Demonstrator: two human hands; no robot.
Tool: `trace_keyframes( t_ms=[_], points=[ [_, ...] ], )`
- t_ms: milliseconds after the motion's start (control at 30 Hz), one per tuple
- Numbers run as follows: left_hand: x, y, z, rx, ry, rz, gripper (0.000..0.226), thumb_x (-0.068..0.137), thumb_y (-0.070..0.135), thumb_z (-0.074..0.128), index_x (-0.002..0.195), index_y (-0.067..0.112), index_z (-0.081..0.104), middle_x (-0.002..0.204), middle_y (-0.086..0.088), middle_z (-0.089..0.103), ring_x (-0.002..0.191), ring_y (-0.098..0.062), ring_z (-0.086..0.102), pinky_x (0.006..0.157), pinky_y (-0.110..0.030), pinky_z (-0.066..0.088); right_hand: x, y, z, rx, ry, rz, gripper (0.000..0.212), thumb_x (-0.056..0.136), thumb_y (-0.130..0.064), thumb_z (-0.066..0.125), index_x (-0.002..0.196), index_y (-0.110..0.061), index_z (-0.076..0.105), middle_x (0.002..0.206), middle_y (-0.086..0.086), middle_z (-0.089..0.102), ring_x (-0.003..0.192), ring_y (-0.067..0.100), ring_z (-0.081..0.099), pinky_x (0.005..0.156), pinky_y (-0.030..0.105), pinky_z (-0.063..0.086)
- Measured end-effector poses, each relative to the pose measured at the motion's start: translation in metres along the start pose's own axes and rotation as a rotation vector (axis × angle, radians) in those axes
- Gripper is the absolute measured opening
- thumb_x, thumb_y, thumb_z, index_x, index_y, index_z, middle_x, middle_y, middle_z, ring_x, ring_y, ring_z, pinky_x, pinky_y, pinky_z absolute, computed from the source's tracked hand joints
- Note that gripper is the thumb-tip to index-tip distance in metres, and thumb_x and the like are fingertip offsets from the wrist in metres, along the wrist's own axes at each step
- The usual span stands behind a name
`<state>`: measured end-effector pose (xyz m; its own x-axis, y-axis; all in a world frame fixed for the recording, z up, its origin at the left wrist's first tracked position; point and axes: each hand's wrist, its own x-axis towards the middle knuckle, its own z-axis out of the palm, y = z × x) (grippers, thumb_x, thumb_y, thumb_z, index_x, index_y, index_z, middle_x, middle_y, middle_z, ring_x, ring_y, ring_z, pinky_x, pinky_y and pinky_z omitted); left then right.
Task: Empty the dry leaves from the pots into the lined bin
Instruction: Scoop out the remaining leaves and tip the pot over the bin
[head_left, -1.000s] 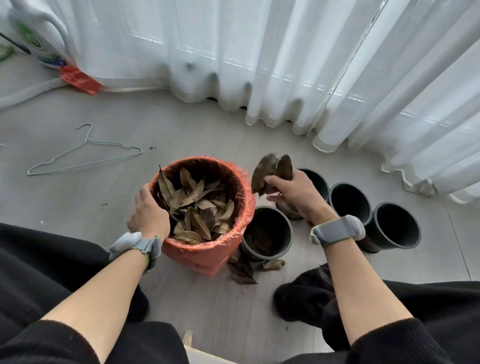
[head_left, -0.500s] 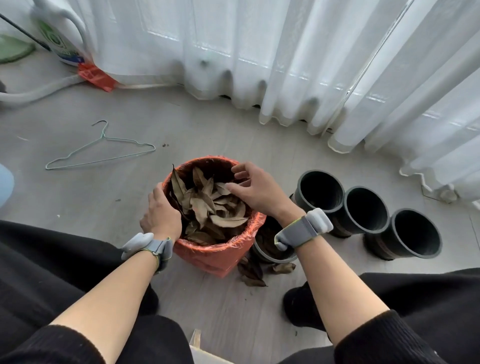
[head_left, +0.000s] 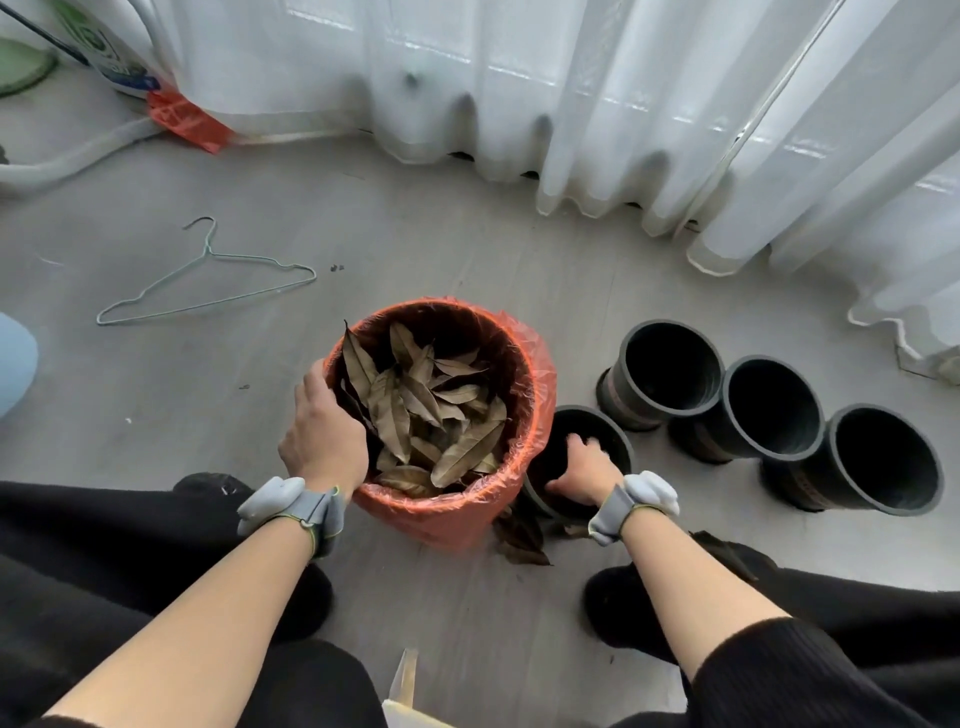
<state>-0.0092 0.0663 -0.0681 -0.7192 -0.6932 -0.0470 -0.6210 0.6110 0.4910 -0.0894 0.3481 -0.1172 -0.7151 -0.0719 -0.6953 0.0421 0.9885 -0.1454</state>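
An orange-lined bin (head_left: 525, 364) stands on the floor, holding a heap of dry brown leaves (head_left: 426, 410). My left hand (head_left: 322, 441) grips the bin's left rim. Just right of the bin sits a black pot (head_left: 619, 436), and my right hand (head_left: 584, 470) reaches down into it. Its fingertips are hidden inside, so I cannot tell whether they hold leaves. A few leaves (head_left: 519, 538) lie on the floor between the bin and this pot. Three more black pots (head_left: 665, 364) (head_left: 774, 405) (head_left: 883, 457) stand in a row to the right, their insides dark.
A wire hanger (head_left: 208, 286) lies on the grey floor to the left. White curtains (head_left: 571, 104) hang along the back and right. A red bag (head_left: 187, 119), a white hose (head_left: 78, 156) and a jug (head_left: 104, 47) are at the far left. My black-clad legs frame the bottom.
My right hand carried a handful of leaves over the bin, let them go there, then moved down into the near pot. The left hand stayed on the bin.
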Motion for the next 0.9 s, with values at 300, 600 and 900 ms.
trace_keyframes(
  t_ms=[300,600,900],
  points=[
    [0.0,-0.006,0.003,0.037,0.017,-0.026,0.042,0.101,0.013,0.031,0.141,0.023,0.03,0.134,-0.006,0.048,0.097,-0.039,0.058,0.074,-0.044,0.04,0.046,-0.009,0.049,-0.238,-0.107,0.018,0.081,0.096,-0.027,0.056,0.155,-0.008,0.004,0.156,0.025,0.014,0.135,0.038,0.04,0.103,0.039,0.042],
    [0.005,-0.006,0.004,0.049,0.03,-0.019,0.041,0.101,0.013,0.033,0.141,0.022,0.032,0.132,-0.006,0.05,0.097,-0.039,0.059,0.074,-0.046,0.043,0.06,-0.002,0.06,-0.287,-0.109,-0.023,0.058,0.103,-0.02,0.038,0.153,-0.002,0.016,0.158,0.021,0.021,0.144,0.032,0.029,0.115,0.034,0.029],
    [0.005,-0.005,0.003,0.057,0.026,-0.033,0.041,0.101,0.013,0.033,0.14,0.022,0.033,0.131,-0.006,0.05,0.098,-0.04,0.058,0.073,-0.044,0.038,0.058,-0.003,0.048,-0.255,-0.104,-0.015,0.042,0.092,-0.008,0.057,0.133,-0.003,0.05,0.128,0.014,0.06,0.115,0.027,0.062,0.087,0.029,0.05]
  ],
)
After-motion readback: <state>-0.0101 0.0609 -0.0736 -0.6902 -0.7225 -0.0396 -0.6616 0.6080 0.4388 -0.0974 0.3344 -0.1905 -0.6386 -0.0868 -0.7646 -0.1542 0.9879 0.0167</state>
